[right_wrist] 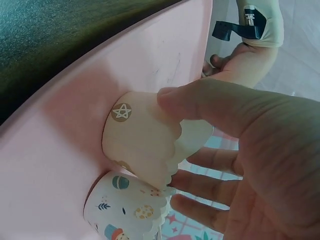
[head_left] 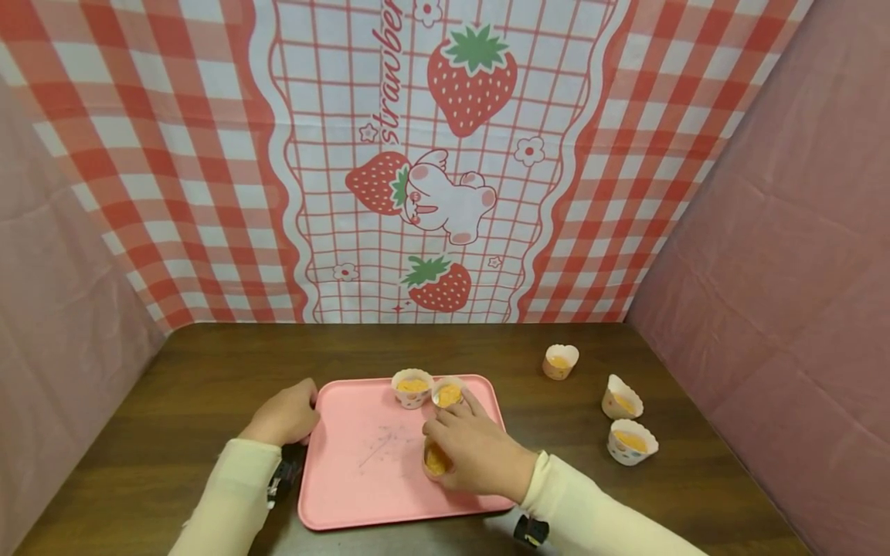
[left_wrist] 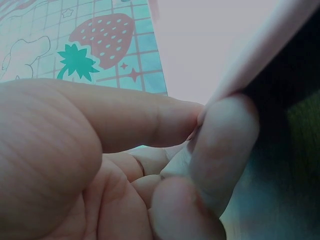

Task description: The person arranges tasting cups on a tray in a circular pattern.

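On the table lies a pink tray [head_left: 348, 479] bearing paper baking cups with yellow-orange filling. My left hand [head_left: 287, 413] pinches the tray's left edge between thumb [left_wrist: 165, 122] and fingers. Over the tray's right part, my right hand [head_left: 480, 449] holds a cream baking cup [right_wrist: 140, 135] with a star print, thumb on its side near the scalloped rim. That cup's far side is partly hidden. Close beside it stands a patterned baking cup [right_wrist: 125, 210], just past the right fingertips. Another filled cup [head_left: 412, 388] stands at the tray's back edge.
To the right on the brown wooden table [head_left: 229, 363] stand three more filled cups: one at the back [head_left: 559, 363], one lower [head_left: 622, 398], one nearest [head_left: 631, 442]. A strawberry-print cloth [head_left: 445, 193] hangs behind, with pink cloth on both sides.
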Demonstrator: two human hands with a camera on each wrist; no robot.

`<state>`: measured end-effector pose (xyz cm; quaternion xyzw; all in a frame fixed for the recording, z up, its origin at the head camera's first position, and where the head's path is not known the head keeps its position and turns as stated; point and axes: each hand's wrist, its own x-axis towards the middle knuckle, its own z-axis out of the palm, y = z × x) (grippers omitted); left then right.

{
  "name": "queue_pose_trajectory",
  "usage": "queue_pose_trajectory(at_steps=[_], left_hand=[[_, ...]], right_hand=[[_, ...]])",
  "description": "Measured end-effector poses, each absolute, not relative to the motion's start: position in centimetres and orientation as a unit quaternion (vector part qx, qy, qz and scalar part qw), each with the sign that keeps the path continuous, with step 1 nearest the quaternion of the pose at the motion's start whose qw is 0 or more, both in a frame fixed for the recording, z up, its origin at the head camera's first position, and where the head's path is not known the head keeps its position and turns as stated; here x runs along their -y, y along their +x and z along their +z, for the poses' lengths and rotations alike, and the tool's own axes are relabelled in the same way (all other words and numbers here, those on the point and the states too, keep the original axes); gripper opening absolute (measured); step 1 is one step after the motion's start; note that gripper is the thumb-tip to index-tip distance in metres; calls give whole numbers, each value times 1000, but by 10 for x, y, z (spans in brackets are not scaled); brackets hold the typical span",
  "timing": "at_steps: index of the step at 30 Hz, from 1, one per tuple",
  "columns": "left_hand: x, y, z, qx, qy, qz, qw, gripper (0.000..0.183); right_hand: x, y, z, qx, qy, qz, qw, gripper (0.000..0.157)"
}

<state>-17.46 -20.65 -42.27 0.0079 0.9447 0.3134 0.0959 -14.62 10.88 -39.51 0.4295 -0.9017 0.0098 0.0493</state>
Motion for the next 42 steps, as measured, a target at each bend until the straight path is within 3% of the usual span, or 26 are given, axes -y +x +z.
queue_pose_trajectory(at_steps=[9,23,37,42], left_hand=[[206,-174,-422,-943,6,318,97,16],[208,-174,-424,-942,7,323,97,16],[208,-174,-426,-936,1,338,99,17],[208,-174,-423,-936,5,338,99,16]], right_hand=[[-117,-153,-381,908,414,27,55,42],[-173,-199,-367,961,262,50,79,47],[-253,-264,-379,987,151,55,9,65],[-277,-278,-387,992,115,50,-4,64]])
